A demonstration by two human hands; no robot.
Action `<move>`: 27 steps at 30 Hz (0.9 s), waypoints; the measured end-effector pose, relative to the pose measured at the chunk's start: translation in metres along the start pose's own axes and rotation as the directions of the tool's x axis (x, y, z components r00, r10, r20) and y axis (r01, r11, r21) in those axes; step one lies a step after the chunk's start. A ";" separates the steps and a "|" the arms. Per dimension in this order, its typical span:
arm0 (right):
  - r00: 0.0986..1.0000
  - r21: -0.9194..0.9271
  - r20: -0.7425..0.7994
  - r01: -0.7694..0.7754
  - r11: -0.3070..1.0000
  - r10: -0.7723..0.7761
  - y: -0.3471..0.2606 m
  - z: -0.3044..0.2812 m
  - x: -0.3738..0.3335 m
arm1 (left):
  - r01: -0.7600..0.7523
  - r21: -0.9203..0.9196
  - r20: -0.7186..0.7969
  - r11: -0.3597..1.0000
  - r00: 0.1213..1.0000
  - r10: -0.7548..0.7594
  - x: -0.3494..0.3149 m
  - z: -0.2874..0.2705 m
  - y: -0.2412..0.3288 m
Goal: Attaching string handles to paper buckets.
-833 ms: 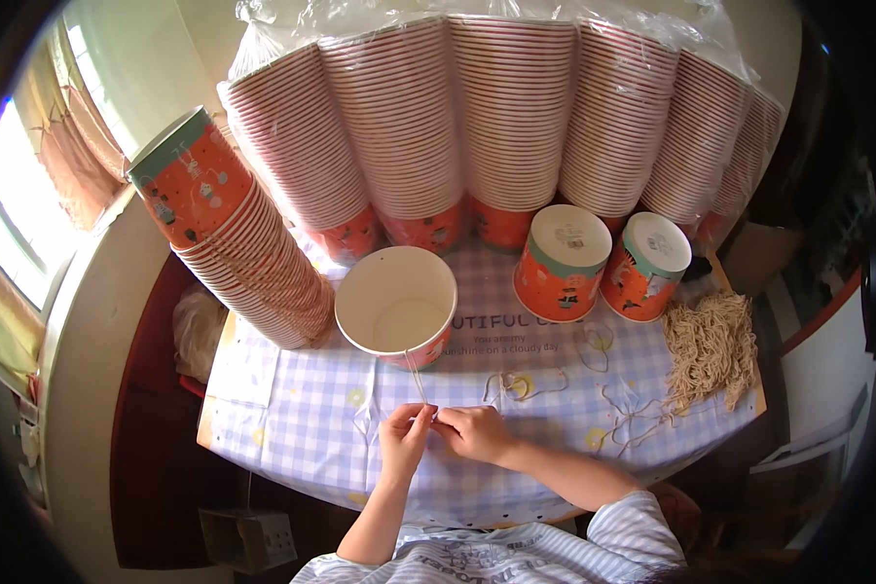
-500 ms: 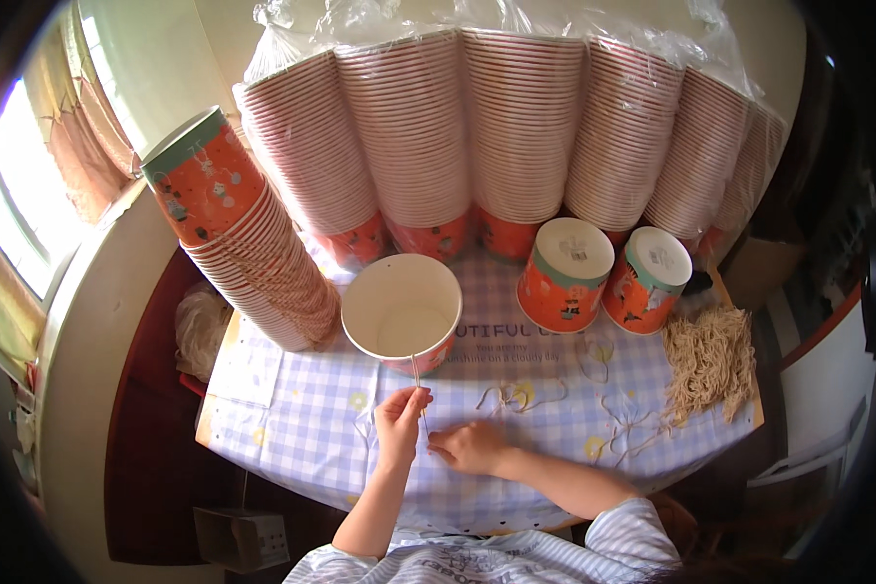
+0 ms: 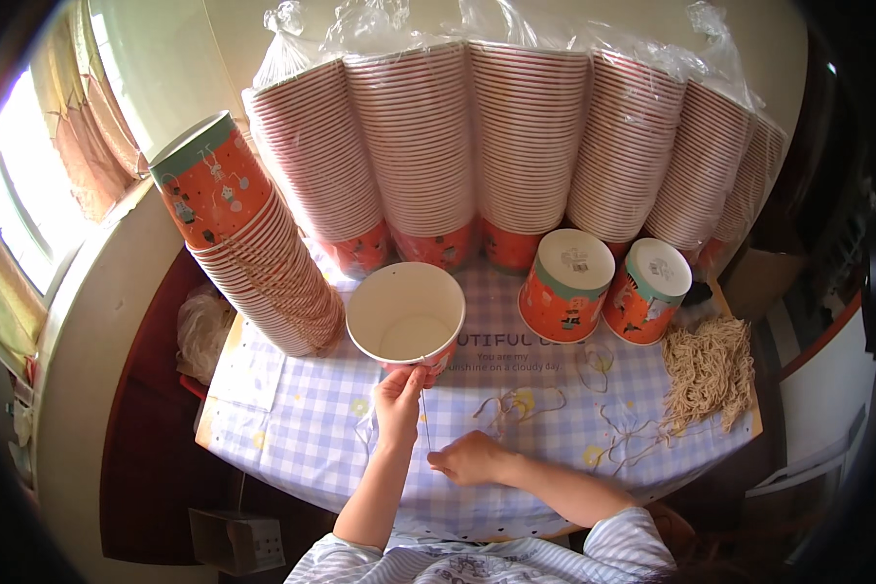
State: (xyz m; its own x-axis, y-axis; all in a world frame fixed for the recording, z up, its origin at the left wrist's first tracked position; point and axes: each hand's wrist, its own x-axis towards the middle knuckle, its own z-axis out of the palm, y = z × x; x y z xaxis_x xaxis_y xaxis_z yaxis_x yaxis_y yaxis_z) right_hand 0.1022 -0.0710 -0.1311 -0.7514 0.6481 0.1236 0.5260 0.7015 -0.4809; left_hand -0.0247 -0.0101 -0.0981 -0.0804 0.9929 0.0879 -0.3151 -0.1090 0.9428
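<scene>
Item one: our left hand [image 3: 400, 397], raised at the near rim of the open paper cup [image 3: 406, 315], its grip pinched together on the upper end of a thin string [image 3: 424, 420]. The fingertips touch or nearly touch the cup's near wall; we cannot tell which.

Item two: our right hand [image 3: 469, 457], resting low on the counter [image 3: 292, 428], its grip closed on the lower end of the same string. The string runs taut and nearly upright between the two hands.

Item three: the open paper cup, white inside, orange outside, standing upright on the checked cloth [image 3: 516, 409] just beyond the left hand.

Item four: two orange cups [image 3: 566, 284] standing upside down, side by side, to the right of the open cup.

Item five: a leaning stack of orange cups [image 3: 253, 243] on its side at the left, its base toward us.

Item six: several long rows of nested cups in clear plastic wrap [image 3: 516, 136], banked along the far edge of the counter.

Item seven: a heap of pale cut strings [image 3: 709, 372] at the right edge, with a few loose looped pieces [image 3: 618, 433] lying on the cloth between it and the right hand.
</scene>
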 end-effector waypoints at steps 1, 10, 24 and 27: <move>0.995 -0.015 0.096 0.016 1.000 -0.015 -0.001 -0.001 0.000 | -0.001 0.009 0.005 1.000 1.000 0.001 0.000 0.000 0.000; 0.979 0.075 0.195 0.053 0.996 -0.067 -0.005 -0.008 -0.003 | 0.026 0.004 -0.036 1.000 0.999 -0.026 0.001 0.007 0.007; 0.995 0.125 0.079 0.043 0.991 -0.053 -0.007 -0.011 -0.005 | 0.085 0.049 0.009 0.995 0.996 -0.086 0.003 -0.001 0.005; 0.994 0.113 0.093 0.048 0.992 -0.059 -0.006 -0.010 -0.005 | 0.088 0.031 -0.006 0.996 0.996 -0.088 0.004 -0.001 0.004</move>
State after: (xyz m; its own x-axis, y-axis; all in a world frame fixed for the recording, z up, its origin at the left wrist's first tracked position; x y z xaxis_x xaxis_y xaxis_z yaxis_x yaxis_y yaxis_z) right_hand 0.1068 -0.0755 -0.1204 -0.8150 0.5751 0.0703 0.4405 0.6939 -0.5696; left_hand -0.0270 -0.0065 -0.0941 -0.0585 0.9983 0.0027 -0.2912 -0.0197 0.9565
